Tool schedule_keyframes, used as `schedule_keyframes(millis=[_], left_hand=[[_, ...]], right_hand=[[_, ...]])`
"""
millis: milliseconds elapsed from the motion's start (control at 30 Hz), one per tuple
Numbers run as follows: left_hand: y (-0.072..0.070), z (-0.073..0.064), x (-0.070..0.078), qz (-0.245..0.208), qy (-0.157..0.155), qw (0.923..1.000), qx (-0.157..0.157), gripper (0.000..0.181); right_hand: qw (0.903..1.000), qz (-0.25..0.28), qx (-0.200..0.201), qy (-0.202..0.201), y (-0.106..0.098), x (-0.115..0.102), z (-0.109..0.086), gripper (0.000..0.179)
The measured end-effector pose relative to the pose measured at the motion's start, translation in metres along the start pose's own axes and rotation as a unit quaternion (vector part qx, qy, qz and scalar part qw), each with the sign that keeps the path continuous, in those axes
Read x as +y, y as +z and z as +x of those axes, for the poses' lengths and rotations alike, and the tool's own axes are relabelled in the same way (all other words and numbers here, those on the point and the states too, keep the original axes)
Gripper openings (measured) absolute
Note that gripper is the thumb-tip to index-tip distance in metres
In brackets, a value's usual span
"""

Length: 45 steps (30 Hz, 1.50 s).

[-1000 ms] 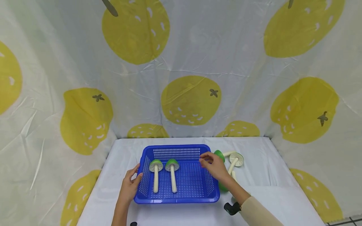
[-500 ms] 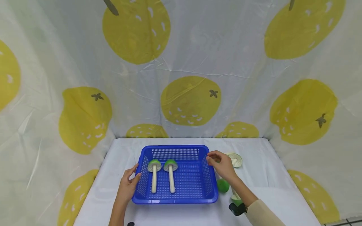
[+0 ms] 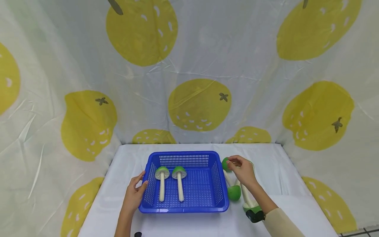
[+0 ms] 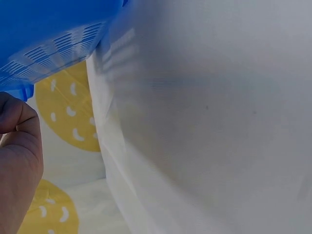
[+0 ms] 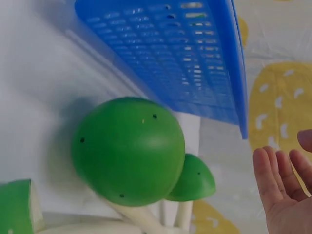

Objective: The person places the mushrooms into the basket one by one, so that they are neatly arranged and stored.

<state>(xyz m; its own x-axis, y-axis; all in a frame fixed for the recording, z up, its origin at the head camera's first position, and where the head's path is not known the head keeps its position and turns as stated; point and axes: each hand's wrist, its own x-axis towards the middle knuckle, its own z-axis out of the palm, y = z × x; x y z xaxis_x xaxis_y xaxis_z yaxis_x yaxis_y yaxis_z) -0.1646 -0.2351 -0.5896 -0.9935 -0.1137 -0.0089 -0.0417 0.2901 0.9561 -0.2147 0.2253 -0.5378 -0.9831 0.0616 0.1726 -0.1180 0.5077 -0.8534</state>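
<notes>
Head view: L hand (image 3: 133,195) grips blue basket (image 3: 183,210) by its L rim, thumb & fingers close tog. on the edge. In the basket's L half, 2 mushrooms lie side by side: L one (image 3: 162,181), R one (image 3: 180,182), caps far, stems near. R hand (image 3: 243,171) is R of basket, fingers loosely bent, nothing held, by the far green cap (image 3: 226,163); can't tell if touching. Middle cap (image 3: 234,193) & nearest cap (image 3: 251,209) lie on the white counter (image 3: 278,177), partly hidden by R arm.

L wrist view: bent finger just under a blue edge; slotted basket wall far L.

R wrist view: R hand's fingers part-open, apart from caps; middle cap big in foreground, basket wall beside it.
</notes>
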Motion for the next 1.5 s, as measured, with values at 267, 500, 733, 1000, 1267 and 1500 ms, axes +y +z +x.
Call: schedule_keyframes(millis=[267, 500, 733, 1000, 1267, 1500], left_hand=[[0.001, 0.001, -0.002, 0.005, -0.007, 1.0000, 0.002, 0.051], [0.001, -0.001, -0.001, 0.009, -0.008, 0.9999, 0.001, 0.051], [0.001, 0.001, -0.006, -0.002, -0.014, 0.9999, 0.004, 0.051], [0.002, 0.000, -0.003, 0.012, -0.013, 0.9998, 0.005, 0.052], [0.004, 0.000, 0.000, -0.009, -0.024, 0.9996, 0.009, 0.051], [0.004, -0.003, 0.006, -0.009, -0.028, 0.9995, 0.010, 0.051]], right_hand=[[0.9981, -0.041, 0.019, 0.041, -0.013, 0.016, 0.000, 0.027], [0.9968, -0.026, 0.026, 0.071, -0.018, 0.034, -0.004, 0.028], [0.9949, -0.027, 0.036, 0.091, -0.020, 0.047, -0.005, 0.029], [0.9904, -0.011, 0.057, 0.125, -0.020, 0.056, -0.003, 0.033], [0.9847, -0.044, 0.068, 0.154, -0.018, 0.063, -0.002, 0.035], [0.9785, -0.071, 0.071, 0.180, -0.017, 0.068, -0.005, 0.037]])
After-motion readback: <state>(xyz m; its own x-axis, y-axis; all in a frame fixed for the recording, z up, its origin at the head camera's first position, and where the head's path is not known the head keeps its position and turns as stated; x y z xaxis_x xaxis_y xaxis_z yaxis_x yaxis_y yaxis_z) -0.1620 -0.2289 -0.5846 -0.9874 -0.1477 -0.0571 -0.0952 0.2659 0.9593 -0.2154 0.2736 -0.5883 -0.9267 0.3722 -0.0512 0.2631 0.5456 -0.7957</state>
